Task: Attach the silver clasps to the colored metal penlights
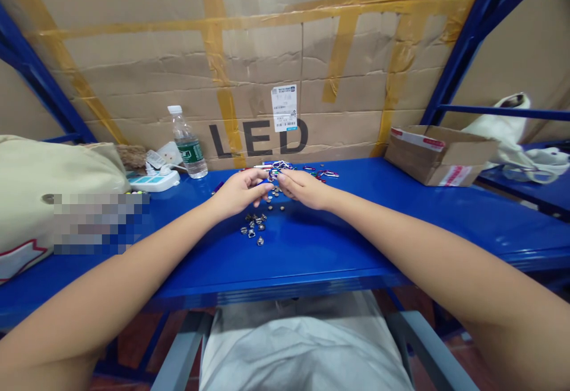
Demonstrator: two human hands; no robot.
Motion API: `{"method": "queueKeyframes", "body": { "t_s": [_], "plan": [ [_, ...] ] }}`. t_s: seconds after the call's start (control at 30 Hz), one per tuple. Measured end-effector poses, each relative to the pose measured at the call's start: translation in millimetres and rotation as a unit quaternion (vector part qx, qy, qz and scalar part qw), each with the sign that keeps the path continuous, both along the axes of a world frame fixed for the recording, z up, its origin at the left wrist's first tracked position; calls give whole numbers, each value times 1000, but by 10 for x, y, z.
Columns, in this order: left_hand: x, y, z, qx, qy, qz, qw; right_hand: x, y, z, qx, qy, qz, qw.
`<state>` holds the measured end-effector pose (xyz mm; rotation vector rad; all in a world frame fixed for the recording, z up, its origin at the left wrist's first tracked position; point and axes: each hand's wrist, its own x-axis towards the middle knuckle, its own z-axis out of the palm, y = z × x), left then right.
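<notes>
My left hand [240, 192] and my right hand [306, 189] meet above the blue table [338, 242], fingertips pinched together. Between them is a small shiny blue piece [269, 178], mostly covered by the fingers, so its exact kind is unclear. Just behind the hands lies a heap of colored metal clips [279, 165] that look like carabiners, and a few more clips [328, 174] lie to the right. Several small silver metal fittings [253, 223] are scattered in front of my left hand. Other small metal pieces [276, 191] lie under the fingertips.
A water bottle [190, 145] and a white power strip [154, 181] stand at the back left, near a cream bag [57, 171]. An open cardboard box [439, 153] sits at the right. Behind the table rises a large taped cardboard panel [178, 59] between blue posts.
</notes>
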<state>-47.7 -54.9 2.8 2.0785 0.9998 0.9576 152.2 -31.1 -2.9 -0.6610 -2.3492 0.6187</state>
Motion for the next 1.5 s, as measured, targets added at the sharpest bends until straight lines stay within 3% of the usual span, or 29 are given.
{"method": "queueKeyframes", "body": {
  "t_s": [0.1, 0.27, 0.57, 0.87, 1.07, 1.2, 1.33, 1.5],
  "plan": [
    [17, 16, -33, -37, -73, 2, 997, 2, 6, -12, 2, 9, -1, 1000],
    [44, -12, -46, -21, -123, -15, 992, -10, 27, -50, 20, 50, 27, 998],
    [79, -67, -30, 5, -142, -9, 990, -31, 2, -40, 31, 47, 41, 998],
    [76, -63, 5, 37, -122, -2, 992, -59, -17, -39, -9, 16, 53, 998],
    [-46, 30, 66, 76, -2, 27, 997, 26, 35, 28, -77, -41, 45, 995],
    [-192, 178, 83, 149, 124, 92, 977, 159, 148, 139, -84, -29, -66, 994],
    [-236, 489, 95, 190, 235, 146, 942, 291, 292, 180, -33, -52, -186, 981],
    [-110, 985, 106, 181, 345, 130, 912, 400, 398, 116, -40, -143, -192, 970]
  ]
}}
